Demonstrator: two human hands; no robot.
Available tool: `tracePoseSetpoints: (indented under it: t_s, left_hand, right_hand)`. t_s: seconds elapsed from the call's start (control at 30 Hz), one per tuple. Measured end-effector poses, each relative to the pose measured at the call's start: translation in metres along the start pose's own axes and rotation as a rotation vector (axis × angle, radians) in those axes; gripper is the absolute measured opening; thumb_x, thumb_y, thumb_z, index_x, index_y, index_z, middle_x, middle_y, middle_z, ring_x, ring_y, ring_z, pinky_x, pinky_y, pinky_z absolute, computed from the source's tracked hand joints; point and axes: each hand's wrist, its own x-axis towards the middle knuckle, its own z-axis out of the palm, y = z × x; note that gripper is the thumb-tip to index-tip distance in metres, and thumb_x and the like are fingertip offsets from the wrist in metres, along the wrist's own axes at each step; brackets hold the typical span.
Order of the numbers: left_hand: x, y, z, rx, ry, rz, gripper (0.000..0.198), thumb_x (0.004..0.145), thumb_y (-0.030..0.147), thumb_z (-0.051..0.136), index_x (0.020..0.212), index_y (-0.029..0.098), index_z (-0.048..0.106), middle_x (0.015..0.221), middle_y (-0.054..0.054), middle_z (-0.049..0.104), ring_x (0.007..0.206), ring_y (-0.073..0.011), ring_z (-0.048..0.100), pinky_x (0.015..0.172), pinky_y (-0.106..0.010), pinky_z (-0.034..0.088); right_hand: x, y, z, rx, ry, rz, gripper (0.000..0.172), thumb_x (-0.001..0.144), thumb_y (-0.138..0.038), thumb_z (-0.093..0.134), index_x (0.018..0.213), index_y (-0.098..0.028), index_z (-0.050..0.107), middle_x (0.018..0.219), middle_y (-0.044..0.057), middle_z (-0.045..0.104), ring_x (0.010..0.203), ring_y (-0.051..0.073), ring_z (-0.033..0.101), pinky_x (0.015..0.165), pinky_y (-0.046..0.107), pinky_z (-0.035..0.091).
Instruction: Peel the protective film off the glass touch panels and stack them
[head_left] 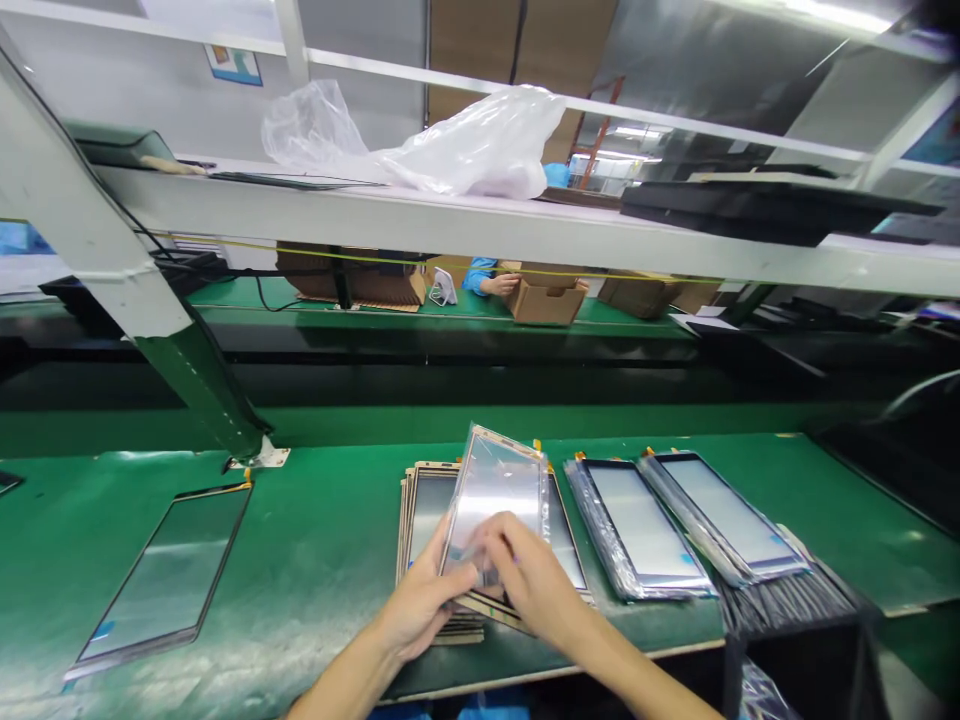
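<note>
A green bench mat [315, 560] is filling the near view, slightly scuffed and shiny under the factory lights. Right at the front edge, the left hand [420, 605] and the right hand [529, 580] are both closing on the lower end of a sleeved panel [499, 490], fingers pinching it from either side. The panel is tilting up off the bench, a thin glassy rectangle that looks wrapped in crinkly clear film. Directly beneath it a stack [420, 500] of similar flat panels is lying on the mat, tan-edged with small orange tabs, and it looks unwrapped. Just to the right, two fanned rows [637, 525] of panels are already lying in glossy sleeves, overlapping like cards. So, as I judge it, a good share is wrapped and the stack is what is left. A dark bin [795, 640] is sitting at the near right corner. Well off to the left, a lone panel [169, 575] is lying flat by itself, dark-rimmed and reflective. Further back, a dark conveyor is running across; beyond it a co-worker's hand [501, 285] is resting at a cardboard box [546, 300]. Overhead, a white shelf [450, 225] is carrying a crumpled plastic bag [450, 150].
</note>
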Motion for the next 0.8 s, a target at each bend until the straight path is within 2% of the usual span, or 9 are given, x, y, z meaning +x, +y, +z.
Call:
tracePoseSetpoints:
  t_s: [0.1,0.2,0.27,0.33,0.43,0.57,0.63,0.73,0.8]
  left_hand:
    - [-0.008,0.001,-0.008,0.050,-0.029,-0.048,0.074,0.073,0.016,0.074,0.138,0.028,0.041,0.143,-0.012,0.045,0.120,-0.0355,0.052,0.085,-0.041,0.051]
    - [-0.025,0.003,-0.022,0.063,-0.036,-0.085,0.061,0.074,0.019,0.073,0.130,0.028,0.051,0.144,-0.012,0.045,0.118,-0.0354,0.055,0.082,-0.040,0.052]
    - [-0.037,0.003,-0.032,0.046,0.004,-0.079,0.056,0.076,0.022,0.072,0.128,0.030,0.054,0.144,-0.009,0.044,0.118,-0.0343,0.055,0.080,-0.037,0.052]
    - [-0.044,0.001,-0.039,0.016,0.038,-0.050,0.054,0.077,0.024,0.070,0.128,0.034,0.053,0.144,-0.006,0.045,0.119,-0.0331,0.054,0.080,-0.036,0.052]
    - [-0.043,-0.003,-0.038,-0.029,0.034,-0.007,0.052,0.077,0.028,0.070,0.126,0.038,0.054,0.143,-0.002,0.047,0.121,-0.0320,0.052,0.081,-0.035,0.050]
    - [-0.035,-0.013,-0.028,0.011,0.022,-0.014,0.053,0.076,0.031,0.071,0.126,0.039,0.055,0.143,-0.003,0.048,0.122,-0.0330,0.051,0.084,-0.037,0.049]
    - [-0.034,-0.018,-0.027,0.043,0.038,0.001,0.057,0.076,0.033,0.071,0.129,0.037,0.052,0.143,-0.005,0.047,0.122,-0.0330,0.051,0.087,-0.037,0.048]
    - [-0.036,-0.026,-0.032,0.115,0.069,0.063,0.064,0.076,0.040,0.071,0.135,0.034,0.046,0.143,-0.009,0.047,0.117,-0.0328,0.055,0.087,-0.036,0.048]
    - [-0.038,-0.029,-0.036,0.187,0.085,0.096,0.070,0.073,0.045,0.072,0.136,0.031,0.044,0.140,-0.012,0.049,0.112,-0.0327,0.059,0.084,-0.036,0.049]
  right_hand:
    - [0.028,0.014,-0.051,0.205,0.314,0.179,0.023,0.083,-0.041,0.056,0.076,-0.019,0.057,0.075,0.004,0.065,0.061,0.016,0.062,0.050,0.026,0.047]
    - [0.047,0.040,-0.139,0.241,0.727,0.237,0.028,0.076,-0.044,0.059,0.067,-0.019,0.049,0.075,0.006,0.065,0.062,0.016,0.063,0.045,0.023,0.044]
    - [0.044,0.055,-0.192,0.251,0.961,0.260,0.032,0.077,-0.044,0.056,0.058,-0.021,0.043,0.063,0.004,0.061,0.058,0.014,0.061,0.044,0.022,0.042]
    - [0.033,0.063,-0.219,0.254,1.108,0.264,0.034,0.077,-0.044,0.055,0.055,-0.022,0.042,0.060,0.004,0.059,0.056,0.013,0.060,0.046,0.023,0.043]
    - [0.013,0.062,-0.195,0.302,1.066,0.267,0.031,0.072,-0.047,0.063,0.061,-0.023,0.048,0.067,0.004,0.065,0.061,0.015,0.063,0.050,0.025,0.048]
    - [0.009,0.040,-0.105,0.453,0.702,0.355,0.047,0.058,-0.060,0.075,0.070,-0.020,0.053,0.071,0.008,0.070,0.064,0.023,0.068,0.049,0.031,0.053]
    - [0.015,0.027,-0.073,0.575,0.528,0.406,0.051,0.060,-0.066,0.071,0.071,-0.019,0.053,0.067,0.008,0.069,0.060,0.023,0.068,0.046,0.028,0.050]
    - [0.021,0.013,-0.055,0.734,0.314,0.456,0.055,0.068,-0.071,0.061,0.080,-0.018,0.053,0.070,0.008,0.070,0.064,0.021,0.069,0.049,0.024,0.048]
    - [0.022,0.012,-0.054,0.694,0.295,0.454,0.054,0.068,-0.068,0.065,0.083,-0.018,0.053,0.072,0.007,0.071,0.064,0.020,0.069,0.050,0.023,0.048]
